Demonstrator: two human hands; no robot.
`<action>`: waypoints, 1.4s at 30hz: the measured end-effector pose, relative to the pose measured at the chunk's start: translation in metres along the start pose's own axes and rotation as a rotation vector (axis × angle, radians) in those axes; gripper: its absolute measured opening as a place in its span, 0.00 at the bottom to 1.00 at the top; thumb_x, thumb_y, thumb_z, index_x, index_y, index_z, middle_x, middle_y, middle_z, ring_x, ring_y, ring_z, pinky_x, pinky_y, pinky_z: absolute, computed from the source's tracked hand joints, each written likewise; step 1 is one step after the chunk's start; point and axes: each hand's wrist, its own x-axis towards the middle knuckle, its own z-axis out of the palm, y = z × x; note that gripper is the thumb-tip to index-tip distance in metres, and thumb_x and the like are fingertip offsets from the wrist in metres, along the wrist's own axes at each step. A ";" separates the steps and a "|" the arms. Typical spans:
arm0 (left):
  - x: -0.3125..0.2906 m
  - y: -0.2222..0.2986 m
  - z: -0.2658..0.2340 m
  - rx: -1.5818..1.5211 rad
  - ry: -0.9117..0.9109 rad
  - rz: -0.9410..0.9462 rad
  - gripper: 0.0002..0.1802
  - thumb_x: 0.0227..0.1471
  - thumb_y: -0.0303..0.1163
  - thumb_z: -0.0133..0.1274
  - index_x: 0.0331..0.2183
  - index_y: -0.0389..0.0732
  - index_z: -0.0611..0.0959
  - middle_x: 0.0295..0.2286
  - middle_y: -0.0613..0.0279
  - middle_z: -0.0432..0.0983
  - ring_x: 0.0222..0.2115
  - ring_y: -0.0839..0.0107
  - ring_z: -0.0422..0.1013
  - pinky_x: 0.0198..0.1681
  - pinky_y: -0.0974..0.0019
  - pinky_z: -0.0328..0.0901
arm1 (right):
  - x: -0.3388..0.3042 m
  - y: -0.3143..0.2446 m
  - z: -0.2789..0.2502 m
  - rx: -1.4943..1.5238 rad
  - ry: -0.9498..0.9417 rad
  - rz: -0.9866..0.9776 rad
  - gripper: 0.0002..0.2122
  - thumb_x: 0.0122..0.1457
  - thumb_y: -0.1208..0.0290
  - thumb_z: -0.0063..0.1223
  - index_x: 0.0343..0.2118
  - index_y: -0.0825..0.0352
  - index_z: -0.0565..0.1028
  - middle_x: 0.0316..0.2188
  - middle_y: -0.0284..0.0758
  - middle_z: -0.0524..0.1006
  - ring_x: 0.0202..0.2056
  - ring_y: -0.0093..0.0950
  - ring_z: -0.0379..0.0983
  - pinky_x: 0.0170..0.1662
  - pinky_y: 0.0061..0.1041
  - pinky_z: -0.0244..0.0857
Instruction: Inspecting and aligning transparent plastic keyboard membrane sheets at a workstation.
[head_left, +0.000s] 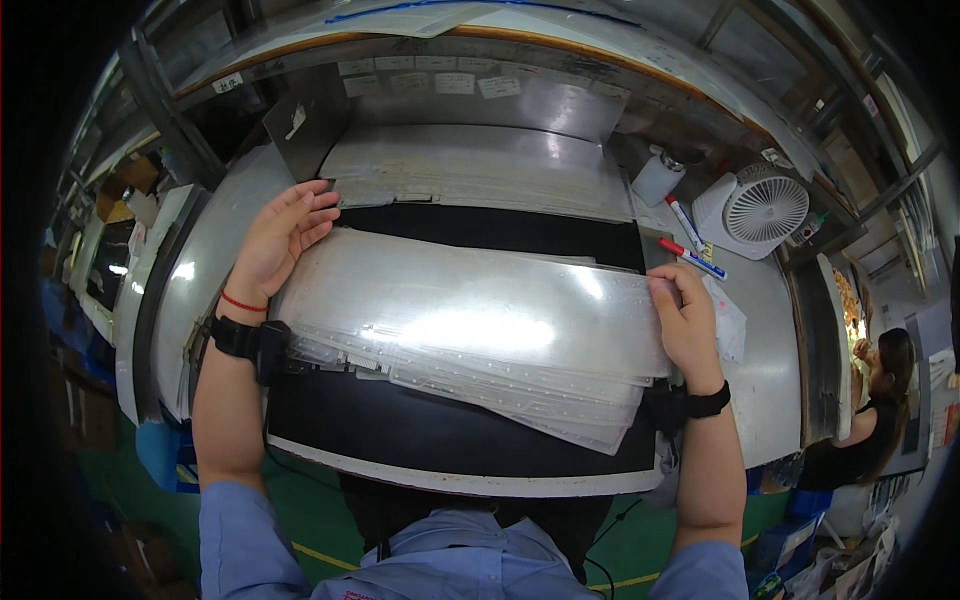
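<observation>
A fanned stack of thin, shiny translucent sheets (450,290) lies across a black mat (400,412) in front of me. Their lower edges are uneven and show rows of small dots and faint lines. My right hand (688,318) pinches the right edge of the top sheet near its far corner, thumb on top. At the far left corner, my left hand (284,232) is raised with its fingers apart and holds nothing. Beyond the mat's far part lies another pile of similar sheets (470,165) against an upright metal plate (480,105).
A white fan (765,210), a light bottle (660,176) and two markers (692,258) stand or lie at the right. Shelving with a wooden edge (560,42) runs above the bench. Another person (870,420) sits at far right.
</observation>
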 end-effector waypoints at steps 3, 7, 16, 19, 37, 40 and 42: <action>0.001 -0.003 -0.001 0.004 -0.006 0.002 0.21 0.65 0.33 0.46 0.55 0.33 0.70 0.49 0.53 0.74 0.46 0.71 0.74 0.50 0.71 0.70 | 0.001 -0.002 -0.001 0.000 0.052 -0.096 0.06 0.59 0.76 0.54 0.37 0.70 0.77 0.38 0.39 0.77 0.44 0.35 0.72 0.52 0.29 0.62; 0.000 -0.005 0.006 0.017 0.046 0.024 0.22 0.66 0.35 0.45 0.55 0.32 0.70 0.49 0.53 0.74 0.45 0.71 0.74 0.50 0.71 0.70 | -0.001 0.000 0.001 0.173 0.132 -0.110 0.05 0.61 0.76 0.53 0.38 0.70 0.76 0.39 0.36 0.76 0.44 0.30 0.72 0.52 0.26 0.62; -0.008 0.003 0.010 0.180 -0.080 -0.170 0.20 0.68 0.42 0.40 0.43 0.36 0.80 0.32 0.64 0.80 0.26 0.81 0.73 0.32 0.77 0.70 | -0.003 0.009 0.002 0.278 0.191 0.099 0.07 0.64 0.73 0.52 0.40 0.70 0.76 0.39 0.32 0.75 0.41 0.21 0.70 0.49 0.20 0.62; -0.007 0.000 0.003 0.224 -0.170 -0.158 0.16 0.67 0.39 0.44 0.43 0.37 0.80 0.30 0.67 0.79 0.26 0.83 0.72 0.30 0.77 0.69 | -0.002 0.011 0.003 0.265 0.188 0.102 0.07 0.65 0.72 0.52 0.41 0.70 0.76 0.38 0.31 0.75 0.40 0.20 0.70 0.47 0.19 0.62; -0.001 -0.001 -0.002 0.108 -0.025 0.009 0.11 0.65 0.36 0.48 0.42 0.40 0.79 0.31 0.68 0.78 0.29 0.83 0.71 0.31 0.77 0.66 | -0.001 0.013 0.000 0.568 0.211 0.297 0.09 0.67 0.67 0.50 0.36 0.68 0.77 0.24 0.23 0.71 0.23 0.13 0.61 0.29 0.15 0.54; 0.001 -0.003 -0.018 0.097 -0.057 0.046 0.12 0.65 0.38 0.48 0.41 0.40 0.80 0.30 0.71 0.77 0.28 0.85 0.69 0.27 0.78 0.62 | -0.001 0.010 -0.006 0.565 0.228 0.305 0.09 0.67 0.67 0.50 0.37 0.68 0.76 0.25 0.25 0.74 0.21 0.14 0.63 0.27 0.16 0.57; 0.002 -0.003 -0.016 0.042 -0.071 0.064 0.13 0.65 0.39 0.48 0.41 0.40 0.81 0.30 0.71 0.76 0.28 0.85 0.69 0.27 0.79 0.61 | -0.002 0.007 -0.007 0.639 0.268 0.288 0.09 0.67 0.68 0.50 0.39 0.69 0.76 0.26 0.28 0.76 0.22 0.15 0.66 0.27 0.16 0.60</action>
